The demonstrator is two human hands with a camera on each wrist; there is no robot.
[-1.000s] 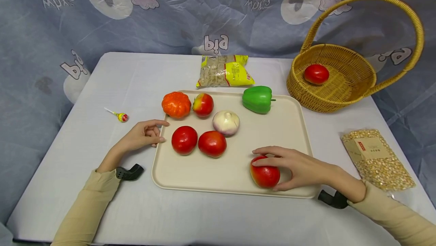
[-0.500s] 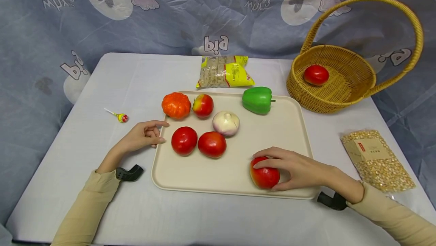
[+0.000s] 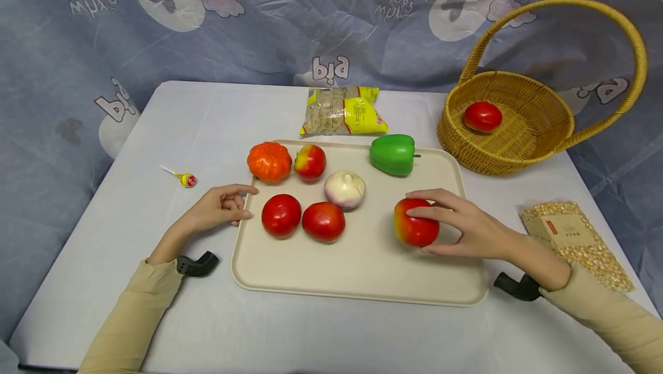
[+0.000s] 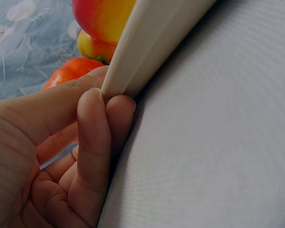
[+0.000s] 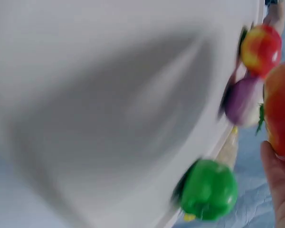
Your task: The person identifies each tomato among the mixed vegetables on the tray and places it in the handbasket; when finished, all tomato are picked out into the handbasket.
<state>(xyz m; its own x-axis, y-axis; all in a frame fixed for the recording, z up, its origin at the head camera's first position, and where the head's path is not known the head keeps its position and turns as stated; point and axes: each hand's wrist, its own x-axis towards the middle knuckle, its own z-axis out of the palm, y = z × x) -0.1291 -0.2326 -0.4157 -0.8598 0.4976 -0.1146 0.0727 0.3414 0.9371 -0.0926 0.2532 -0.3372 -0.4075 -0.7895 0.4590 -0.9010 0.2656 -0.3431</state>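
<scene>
My right hand grips a red and yellow tomato from its right side, thumb below and fingers over it. The tomato hangs above the right part of the beige tray; its green leaves show in the right wrist view, where a shadow lies on the tray. At the tray's left edge my left hand pinches the rim, seen close up in the left wrist view. On the tray lie two red tomatoes, a smaller red-yellow tomato, an orange pumpkin, an onion and a green bell pepper.
Behind the tray's right corner stands a tall-handled wicker basket with one red tomato inside. A bag of corn kernels lies right, partly behind my right arm. A yellow-printed packet lies at the back, a lollipop left.
My right hand has lifted the red and yellow tomato off the tray, moving it slightly right and away from the table's front edge. The left hand stays at the tray rim.
</scene>
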